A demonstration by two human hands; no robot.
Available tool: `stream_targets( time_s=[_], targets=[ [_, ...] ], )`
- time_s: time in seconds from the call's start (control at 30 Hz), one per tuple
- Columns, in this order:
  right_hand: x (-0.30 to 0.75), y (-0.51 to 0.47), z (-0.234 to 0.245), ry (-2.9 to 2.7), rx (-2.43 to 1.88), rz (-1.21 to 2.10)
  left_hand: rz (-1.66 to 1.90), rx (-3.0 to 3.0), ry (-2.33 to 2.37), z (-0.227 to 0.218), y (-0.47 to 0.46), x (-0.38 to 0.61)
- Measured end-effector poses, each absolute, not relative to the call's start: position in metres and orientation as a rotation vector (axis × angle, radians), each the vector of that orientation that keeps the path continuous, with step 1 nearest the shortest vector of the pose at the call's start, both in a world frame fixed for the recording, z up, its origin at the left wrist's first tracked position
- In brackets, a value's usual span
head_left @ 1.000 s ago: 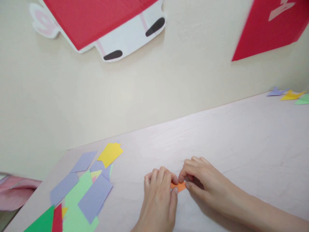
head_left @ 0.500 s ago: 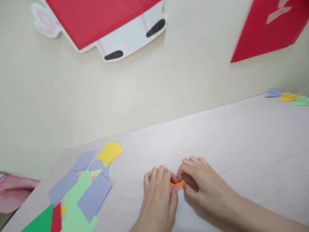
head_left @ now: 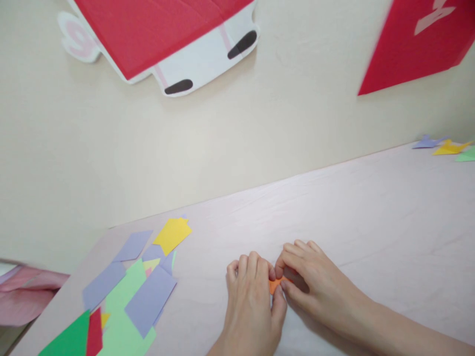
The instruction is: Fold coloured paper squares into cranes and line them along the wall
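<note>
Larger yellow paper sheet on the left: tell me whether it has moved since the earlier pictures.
No. Judged by the far-left corner of the table, the larger yellow paper sheet shows no shift either way.

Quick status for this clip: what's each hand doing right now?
Left hand: closed, thumb and forefinger on the small orange paper.
Right hand: closed, fingertips on the same paper's other end.

Moved the thumb of the left hand away from the left edge of the table, beside the thumb of the right hand (hard to tell whether touching), hiding more of the orange paper. Turned the view slightly left, cropping more of the light-green folded paper by the back edge.
</note>
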State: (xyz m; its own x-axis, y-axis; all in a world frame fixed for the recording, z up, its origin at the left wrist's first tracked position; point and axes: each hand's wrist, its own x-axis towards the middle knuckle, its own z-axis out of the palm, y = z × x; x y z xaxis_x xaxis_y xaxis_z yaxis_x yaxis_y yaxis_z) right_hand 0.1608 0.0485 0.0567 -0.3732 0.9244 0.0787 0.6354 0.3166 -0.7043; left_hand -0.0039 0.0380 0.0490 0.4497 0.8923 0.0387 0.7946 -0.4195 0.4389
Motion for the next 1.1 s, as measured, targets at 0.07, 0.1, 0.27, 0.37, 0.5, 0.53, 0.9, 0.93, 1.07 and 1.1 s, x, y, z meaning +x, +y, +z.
stream_targets(
  time_s=[0.07, 0.1, 0.27, 0.37, 0.5, 0.53, 0.9, 0.93, 1.07, 1.1],
  targets=[
    [0.161, 0.048, 0.057, -2.119, -1.368, 0.815, 0.364, 2.337, 1.432, 0.050, 0.039, -0.004],
    [0.162, 0.048, 0.058, -2.123, -1.366, 0.814, 0.360, 2.331, 1.429, 0.051, 0.039, -0.004],
    [0.164, 0.047, 0.060, -2.132, -1.371, 0.798, 0.364, 2.297, 1.426, 0.053, 0.037, -0.006],
    [0.163, 0.047, 0.062, -2.135, -1.382, 0.787, 0.391, 2.276, 1.440, 0.055, 0.035, -0.006],
    [0.156, 0.045, 0.062, -2.104, -1.430, 0.714, 0.442, 2.243, 1.428, 0.059, 0.031, -0.005],
    [0.154, 0.044, 0.061, -2.093, -1.445, 0.684, 0.451, 2.239, 1.430, 0.059, 0.031, -0.005],
    [0.164, 0.054, 0.055, -1.996, -1.415, 0.781, 0.587, 2.186, 1.510, 0.059, 0.021, -0.007],
    [0.167, 0.053, 0.056, -1.994, -1.385, 0.788, 0.606, 2.181, 1.509, 0.059, 0.020, -0.009],
    [0.174, 0.044, 0.061, -2.033, -1.233, 0.801, 0.670, 2.184, 1.480, 0.059, 0.018, -0.015],
    [0.175, 0.041, 0.062, -2.053, -1.197, 0.799, 0.677, 2.194, 1.465, 0.059, 0.019, -0.016]
  ],
)
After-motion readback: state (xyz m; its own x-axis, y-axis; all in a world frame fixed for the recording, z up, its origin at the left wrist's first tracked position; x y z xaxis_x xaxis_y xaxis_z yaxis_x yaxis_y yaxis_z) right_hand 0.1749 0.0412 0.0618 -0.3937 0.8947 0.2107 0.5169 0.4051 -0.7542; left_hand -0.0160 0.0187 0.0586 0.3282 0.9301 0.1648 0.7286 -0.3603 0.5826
